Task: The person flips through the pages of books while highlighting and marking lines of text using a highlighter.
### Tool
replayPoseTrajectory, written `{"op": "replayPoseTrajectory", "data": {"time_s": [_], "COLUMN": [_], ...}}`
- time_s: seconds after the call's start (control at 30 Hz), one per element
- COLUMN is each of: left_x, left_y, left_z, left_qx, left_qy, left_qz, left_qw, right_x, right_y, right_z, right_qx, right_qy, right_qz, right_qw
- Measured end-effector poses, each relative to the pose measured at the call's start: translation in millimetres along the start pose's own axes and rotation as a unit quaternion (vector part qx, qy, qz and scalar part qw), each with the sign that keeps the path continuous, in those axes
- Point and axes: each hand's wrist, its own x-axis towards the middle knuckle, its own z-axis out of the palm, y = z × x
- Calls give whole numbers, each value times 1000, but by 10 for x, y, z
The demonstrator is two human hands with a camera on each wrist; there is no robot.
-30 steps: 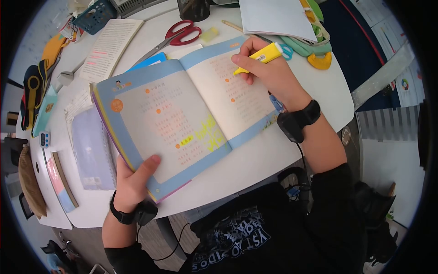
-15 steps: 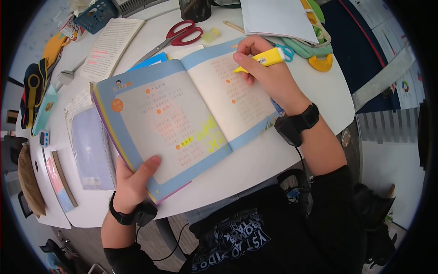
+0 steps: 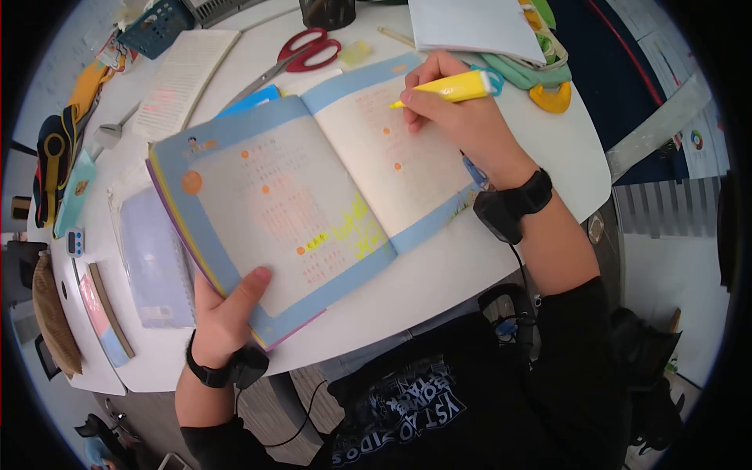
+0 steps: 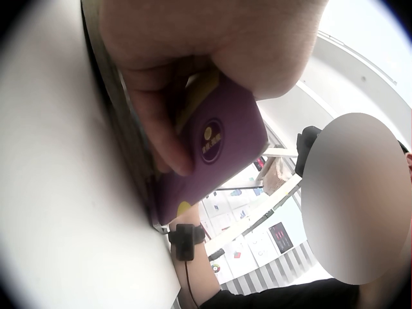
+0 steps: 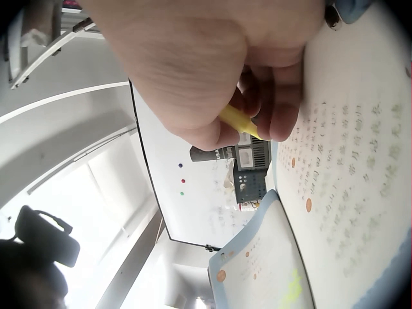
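An open book (image 3: pixel 329 180) with blue page borders lies tilted over the white table. Yellow highlighter marks cover the lower right part of its left page. My left hand (image 3: pixel 227 313) grips the book's lower left corner, thumb on the page and fingers under the purple cover (image 4: pixel 225 129), as the left wrist view shows. In my right hand (image 3: pixel 462 117) a yellow highlighter (image 3: pixel 458 88) is pinched, its tip pointing left over the upper part of the right page. From the right wrist view, the highlighter's yellow front end (image 5: pixel 239 121) shows between thumb and fingers, close above the page.
Red-handled scissors (image 3: pixel 309 51) lie behind the book, near a black pen cup (image 3: pixel 327 12). A printed booklet (image 3: pixel 184 82) and a purple spiral notebook (image 3: pixel 157 258) are on the left. White paper (image 3: pixel 474 31) and a green pencil case (image 3: pixel 540 74) stand at the back right.
My right hand has moved slightly up the right page, and the highlighter now lies flatter, its tip farther up and left. The left hand keeps its hold on the book.
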Motion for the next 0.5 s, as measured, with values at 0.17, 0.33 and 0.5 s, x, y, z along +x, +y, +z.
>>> {"op": "replayPoseTrajectory", "data": {"time_s": [0.17,0.33,0.5], "left_x": [-4,10,-2], "left_y": [29,5,13], "left_z": [17,21,9], "left_qx": [-8,-3,-2], "left_qy": [-10,12,-7], "left_qz": [-2,12,0], "left_qw": [1000,1000,1000], "right_x": [-72,-34,-47], "right_y": [-43,-2,-13], "right_z": [65,61,98], "right_qx": [9,-34,-63], "right_qy": [11,-34,-13], "right_qz": [-36,-16,2], "right_qw": [999,999,998]}}
